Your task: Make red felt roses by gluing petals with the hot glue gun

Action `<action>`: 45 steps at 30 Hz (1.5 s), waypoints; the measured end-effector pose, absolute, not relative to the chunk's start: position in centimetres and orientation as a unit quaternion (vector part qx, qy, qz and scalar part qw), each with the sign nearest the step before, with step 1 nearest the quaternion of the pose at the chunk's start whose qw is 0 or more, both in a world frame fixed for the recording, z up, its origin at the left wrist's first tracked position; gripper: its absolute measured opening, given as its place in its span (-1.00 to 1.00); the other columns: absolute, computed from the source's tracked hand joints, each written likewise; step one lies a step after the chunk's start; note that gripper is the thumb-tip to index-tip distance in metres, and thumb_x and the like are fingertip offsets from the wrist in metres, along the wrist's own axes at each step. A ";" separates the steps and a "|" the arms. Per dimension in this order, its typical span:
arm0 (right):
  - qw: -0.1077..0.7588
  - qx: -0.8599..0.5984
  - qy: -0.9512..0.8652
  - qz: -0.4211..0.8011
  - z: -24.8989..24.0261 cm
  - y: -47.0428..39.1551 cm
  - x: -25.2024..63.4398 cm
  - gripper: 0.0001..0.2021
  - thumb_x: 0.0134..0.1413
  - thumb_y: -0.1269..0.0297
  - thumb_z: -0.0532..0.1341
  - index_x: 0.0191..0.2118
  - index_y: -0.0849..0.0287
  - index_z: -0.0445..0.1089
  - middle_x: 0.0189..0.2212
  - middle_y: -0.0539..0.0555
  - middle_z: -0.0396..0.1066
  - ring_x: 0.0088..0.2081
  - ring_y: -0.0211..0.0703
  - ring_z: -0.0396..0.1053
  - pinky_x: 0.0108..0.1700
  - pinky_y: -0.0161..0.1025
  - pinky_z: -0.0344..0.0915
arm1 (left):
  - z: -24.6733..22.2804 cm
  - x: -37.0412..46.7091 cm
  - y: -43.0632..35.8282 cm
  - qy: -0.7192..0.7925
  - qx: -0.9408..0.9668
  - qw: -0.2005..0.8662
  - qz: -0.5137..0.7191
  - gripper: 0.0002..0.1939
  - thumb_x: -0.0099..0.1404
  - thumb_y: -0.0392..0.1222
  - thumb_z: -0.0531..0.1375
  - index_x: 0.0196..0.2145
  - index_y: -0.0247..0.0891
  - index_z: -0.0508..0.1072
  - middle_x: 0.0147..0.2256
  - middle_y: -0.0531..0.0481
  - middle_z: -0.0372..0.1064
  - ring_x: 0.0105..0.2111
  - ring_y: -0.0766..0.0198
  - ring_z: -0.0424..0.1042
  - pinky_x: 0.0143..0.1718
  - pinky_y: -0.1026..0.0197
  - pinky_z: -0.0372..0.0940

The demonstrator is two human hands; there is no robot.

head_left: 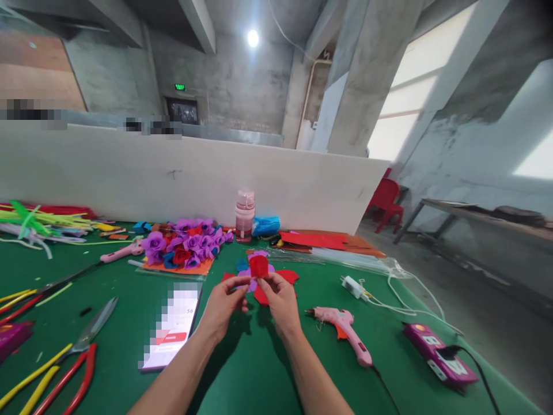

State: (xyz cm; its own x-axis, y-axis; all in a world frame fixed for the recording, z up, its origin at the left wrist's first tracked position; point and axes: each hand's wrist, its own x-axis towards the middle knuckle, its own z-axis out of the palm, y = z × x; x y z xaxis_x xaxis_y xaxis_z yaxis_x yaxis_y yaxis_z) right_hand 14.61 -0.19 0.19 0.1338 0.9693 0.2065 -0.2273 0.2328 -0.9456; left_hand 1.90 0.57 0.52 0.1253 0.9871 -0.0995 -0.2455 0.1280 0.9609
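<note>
A small red petal piece [259,266], looking like paper or felt, stands upright between the fingertips of both hands. My left hand [227,300] pinches at its lower left, with the fingers curled. My right hand [280,300] grips its lower right between thumb and forefinger. Under and behind the hands lie more red cut pieces [288,276] and some purple ones. To the right rests a pink hot glue gun [341,323] on its side, its nozzle pointing left. A heap of purple, red and blue handmade flowers [185,245] sits at the back left.
Red-and-yellow-handled scissors [82,351] and a lit phone [175,325] lie at left. Beyond stand a pink bottle [245,216] and a white partition [194,173]. A white charger [355,287] and a purple power strip [438,354] with cables occupy the right of the green table [319,380].
</note>
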 end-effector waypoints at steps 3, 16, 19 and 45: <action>0.611 -0.394 -0.455 0.514 0.2 -0.3 14.3 -0.82 -0.11 0.19 0.28 -0.39 0.20 0.42 -0.48 0.00 0.45 -0.48 -0.29 0.33 -0.39 -0.34 0.25 | 0.7 1.3 1.1 0.427 0.416 0.587 0.548 -0.67 -0.08 -0.08 0.33 -0.35 -0.32 0.51 -0.52 0.03 0.39 -0.58 0.41 0.28 -0.52 0.33 0.23; 0.559 -0.415 -0.434 0.572 0.9 -0.8 14.3 -0.77 -0.20 0.18 0.31 -0.42 0.21 0.37 -0.52 -0.01 0.42 -0.62 -0.43 0.09 -0.58 -0.43 -0.04 | 1.3 0.2 1.6 0.380 0.421 0.568 0.597 -0.75 -0.04 -0.15 0.27 -0.37 -0.32 0.50 -0.42 -0.03 0.44 -0.41 0.31 0.36 -0.30 0.27 0.21; 0.547 -0.419 -0.446 0.571 0.9 -0.9 14.2 -0.76 -0.20 0.17 0.31 -0.42 0.22 0.38 -0.53 -0.01 0.42 -0.62 -0.43 0.09 -0.58 -0.42 -0.03 | 1.2 0.3 1.6 0.407 0.443 0.533 0.595 -0.77 -0.06 -0.14 0.29 -0.42 -0.31 0.48 -0.46 0.02 0.41 -0.44 0.32 0.33 -0.33 0.28 0.20; 0.598 -0.407 -0.385 0.573 0.8 -0.8 14.1 -0.69 -0.26 0.21 0.35 -0.32 0.24 0.40 -0.55 0.01 0.46 -0.61 -0.42 0.18 -0.56 -0.43 0.05 | 1.2 0.7 1.6 0.402 0.417 0.546 0.605 -0.72 -0.02 -0.02 0.28 -0.41 -0.28 0.49 -0.47 0.04 0.42 -0.44 0.35 0.33 -0.32 0.29 0.20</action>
State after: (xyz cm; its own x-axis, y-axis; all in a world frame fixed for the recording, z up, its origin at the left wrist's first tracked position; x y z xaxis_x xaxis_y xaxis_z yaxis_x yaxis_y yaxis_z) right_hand 14.11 -0.79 0.79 0.0472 0.9989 -0.0063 -0.3730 0.0118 -0.9277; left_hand 0.71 1.56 1.19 -0.0563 0.9962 0.0665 -0.3249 -0.0813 0.9422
